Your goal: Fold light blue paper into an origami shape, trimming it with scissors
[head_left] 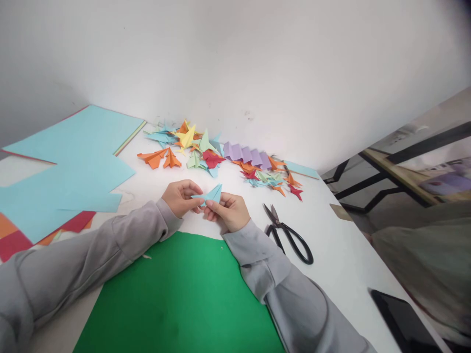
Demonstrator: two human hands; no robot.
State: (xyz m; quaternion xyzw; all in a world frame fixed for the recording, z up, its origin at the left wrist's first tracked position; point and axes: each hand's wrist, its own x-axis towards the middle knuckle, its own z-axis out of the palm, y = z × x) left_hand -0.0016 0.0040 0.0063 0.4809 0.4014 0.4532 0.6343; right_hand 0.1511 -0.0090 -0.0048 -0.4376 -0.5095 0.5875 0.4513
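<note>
Between both hands is a small folded light blue paper piece (214,194), with a pointed part facing up and right. My left hand (181,197) pinches its left end between thumb and fingers. My right hand (231,212) grips its lower right part, the thumb lying on top. The hands are close together above the white table (331,245), just beyond the far edge of a green sheet (180,294). Behind them lie folded paper pieces in several colours, among them a yellow one (186,137), a red one (212,159) and orange ones (152,158).
Black-handled scissors (281,225) lie partly open right of my right hand. A dark phone (401,318) is at the lower right. Large light blue sheets (81,132) cover the left side. A purple pleated strip (246,154) lies near the wall (235,63).
</note>
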